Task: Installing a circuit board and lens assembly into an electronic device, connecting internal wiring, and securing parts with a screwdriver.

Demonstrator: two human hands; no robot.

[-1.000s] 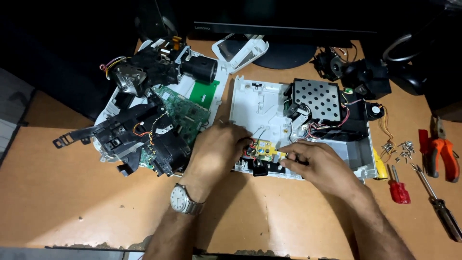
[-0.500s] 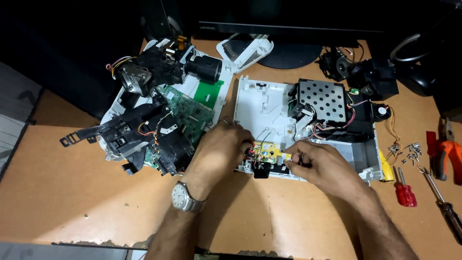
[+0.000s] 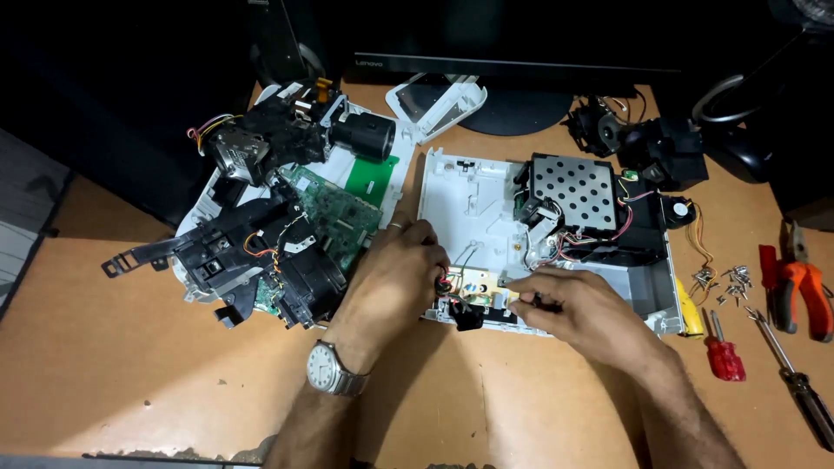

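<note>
Small yellowish circuit board (image 3: 473, 284) lies at the near edge of a white plastic casing (image 3: 469, 204), long axis left to right, between both hands. Left hand (image 3: 395, 278) curls over its left end; right hand (image 3: 578, 313) pinches its right end. Farther left, dismantled black parts (image 3: 261, 252).

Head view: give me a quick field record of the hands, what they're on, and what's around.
left hand: fingertips on the small yellowish circuit board
right hand: pinching at the same board's right end; what the grip holds cannot be told
board location: front edge of the open white casing
left of casing: black mechanism with green board
right of casing: loose screws, red screwdriver, orange pliers
surface: wooden desk
</note>
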